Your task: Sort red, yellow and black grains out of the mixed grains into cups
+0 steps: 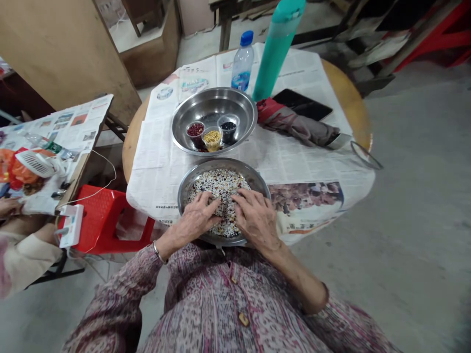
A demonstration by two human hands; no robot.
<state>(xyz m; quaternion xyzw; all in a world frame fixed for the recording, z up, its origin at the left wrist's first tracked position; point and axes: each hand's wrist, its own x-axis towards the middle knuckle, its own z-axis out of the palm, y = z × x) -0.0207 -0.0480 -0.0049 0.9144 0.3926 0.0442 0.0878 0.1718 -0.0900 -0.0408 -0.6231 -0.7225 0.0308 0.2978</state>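
Note:
A steel basin [183, 182] stands at the near table edge, with mixed white grains and dark, red and yellow beans [221, 180] spread in it. My left hand [200, 211] reaches over its left side, thumb apart from the bent fingers, touching the mix. Opposite it, my right hand [255, 215] rests on the right part of the grains, fingers curved and apart. Just beyond sits a larger steel bowl [215, 103] holding a cup of red beans [195, 130], a cup of yellow beans [212, 138] and a cup of black beans [228, 127].
Behind the bowl stand a water bottle [242, 61] and a tall teal bottle [277, 49]. A folded umbrella [298, 122] and a black tablet [303, 104] lie right on the newspaper [154, 166]. At left are a red stool [105, 215], a power strip [71, 225] and another person's hand [10, 207].

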